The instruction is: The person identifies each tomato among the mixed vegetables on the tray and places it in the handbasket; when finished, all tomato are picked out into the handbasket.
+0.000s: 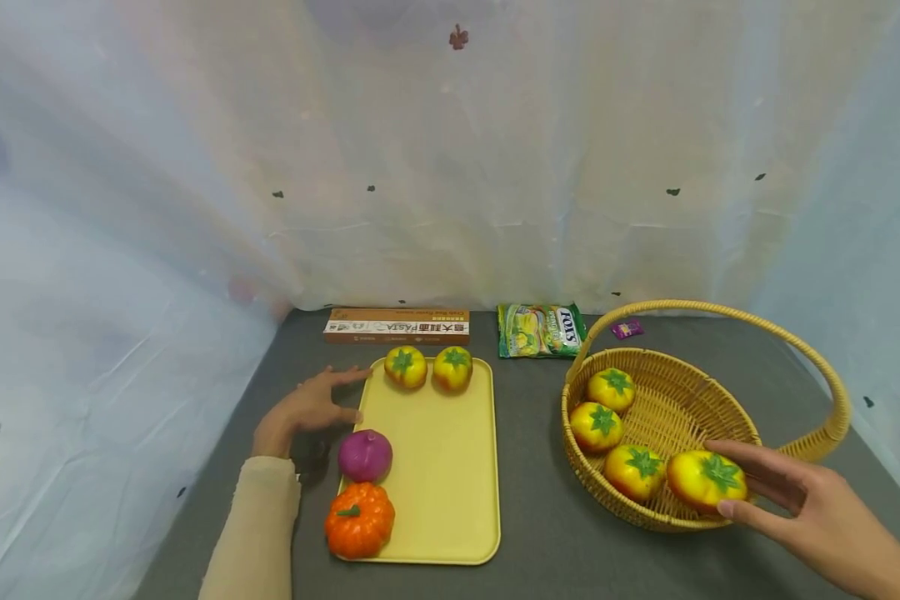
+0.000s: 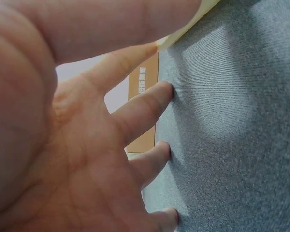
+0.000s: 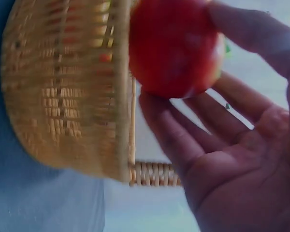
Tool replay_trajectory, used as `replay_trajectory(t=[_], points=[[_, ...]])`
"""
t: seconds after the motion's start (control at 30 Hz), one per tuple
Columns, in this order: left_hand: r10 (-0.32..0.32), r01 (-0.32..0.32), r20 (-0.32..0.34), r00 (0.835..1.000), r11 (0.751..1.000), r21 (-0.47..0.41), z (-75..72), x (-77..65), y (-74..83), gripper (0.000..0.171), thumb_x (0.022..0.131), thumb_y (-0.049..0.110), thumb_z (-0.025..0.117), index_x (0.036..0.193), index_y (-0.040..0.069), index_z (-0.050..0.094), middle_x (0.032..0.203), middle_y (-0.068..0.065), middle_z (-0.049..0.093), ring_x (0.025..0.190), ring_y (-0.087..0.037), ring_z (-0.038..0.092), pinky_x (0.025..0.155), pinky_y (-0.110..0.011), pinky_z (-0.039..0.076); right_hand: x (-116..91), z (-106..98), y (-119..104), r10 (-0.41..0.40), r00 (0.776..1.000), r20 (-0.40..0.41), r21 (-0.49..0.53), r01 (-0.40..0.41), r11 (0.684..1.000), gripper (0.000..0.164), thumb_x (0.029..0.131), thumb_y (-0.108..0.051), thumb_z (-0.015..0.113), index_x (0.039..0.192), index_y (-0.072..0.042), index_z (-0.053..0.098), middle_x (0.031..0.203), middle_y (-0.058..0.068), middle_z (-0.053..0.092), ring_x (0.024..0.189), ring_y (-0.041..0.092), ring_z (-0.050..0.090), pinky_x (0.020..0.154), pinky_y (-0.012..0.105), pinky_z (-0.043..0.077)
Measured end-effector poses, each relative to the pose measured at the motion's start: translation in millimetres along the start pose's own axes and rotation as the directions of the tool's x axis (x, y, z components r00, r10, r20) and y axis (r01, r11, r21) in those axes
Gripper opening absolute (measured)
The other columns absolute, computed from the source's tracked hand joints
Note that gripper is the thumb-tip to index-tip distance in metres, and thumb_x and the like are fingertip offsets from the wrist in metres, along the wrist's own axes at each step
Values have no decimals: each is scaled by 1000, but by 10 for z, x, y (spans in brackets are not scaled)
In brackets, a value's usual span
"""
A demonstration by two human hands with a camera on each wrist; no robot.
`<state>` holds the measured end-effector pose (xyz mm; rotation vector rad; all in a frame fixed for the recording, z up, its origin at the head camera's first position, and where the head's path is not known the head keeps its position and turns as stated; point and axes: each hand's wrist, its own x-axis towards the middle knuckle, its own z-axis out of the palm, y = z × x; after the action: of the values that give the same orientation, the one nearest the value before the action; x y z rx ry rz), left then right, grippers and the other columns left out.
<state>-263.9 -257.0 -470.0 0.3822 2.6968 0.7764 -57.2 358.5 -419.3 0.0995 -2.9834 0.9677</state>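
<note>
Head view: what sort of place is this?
Probably a staged tabletop set, perhaps for recording: pale patterned sheeting hangs behind and beside the grey tabletop, and an artificial-looking orange pumpkin sits at a corner of the yellow tray.

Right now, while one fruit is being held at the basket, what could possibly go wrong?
The right hand grips the round, smooth-looking fruit near the rim of the basket, so it might slip and drop.

The orange pumpkin and purple onion sit at the left edge of the tray; with the left hand so close, a bump could perhaps roll one off.
</note>
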Motion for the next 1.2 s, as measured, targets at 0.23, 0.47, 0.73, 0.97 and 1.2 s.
replay_trajectory(t=[0.23, 0.47, 0.73, 0.97, 1.2], points=[[-7, 7, -4, 1000, 1000, -9, -2, -12, -11, 82, 92, 29, 85, 166, 23, 51, 176, -16, 38, 166, -57, 12, 121, -90, 4, 67, 13, -51, 5, 1000, 29, -109, -2, 994, 65, 89, -36, 92, 145, -12, 69, 136, 20, 74, 88, -5, 70, 72, 23, 63], [-10, 10, -1, 1000, 1000, -4, 9, -10, -11, 81, 92, 30, 85, 166, 24, 51, 176, -16, 39, 166, -57, 12, 121, -90, 4, 137, 123, -113, -14, 996, 86, -46, 18, 999, 59, 90, -34, 92, 140, -11, 73, 137, 17, 74, 101, -8, 72, 78, 22, 65], [-11, 11, -6, 1000, 1000, 0, 9, -5, -7, 81, 92, 29, 85, 166, 24, 51, 176, -15, 39, 166, -57, 13, 121, -90, 4, 238, 268, -237, -55, 989, 134, 103, 41, 994, 51, 94, -32, 89, 140, -16, 73, 138, 10, 75, 110, -12, 69, 85, 20, 64], [-16, 16, -8, 1000, 1000, 6, 6, -6, -9, 82, 92, 30, 86, 166, 25, 51, 176, -15, 39, 166, -56, 14, 120, -90, 7, 370, 392, -378, -119, 988, 101, 142, 104, 984, 49, 94, -34, 89, 138, -19, 74, 135, 4, 76, 112, -9, 69, 88, 19, 63], [5, -5, -6, 1000, 1000, 8, -6, -9, -15, 83, 91, 28, 85, 166, 23, 51, 175, -16, 39, 166, -57, 13, 120, -91, 7, 382, 401, -356, -105, 987, 125, 43, 100, 994, 60, 92, -41, 89, 143, -15, 72, 139, 8, 76, 113, 15, 78, 90, 32, 67]])
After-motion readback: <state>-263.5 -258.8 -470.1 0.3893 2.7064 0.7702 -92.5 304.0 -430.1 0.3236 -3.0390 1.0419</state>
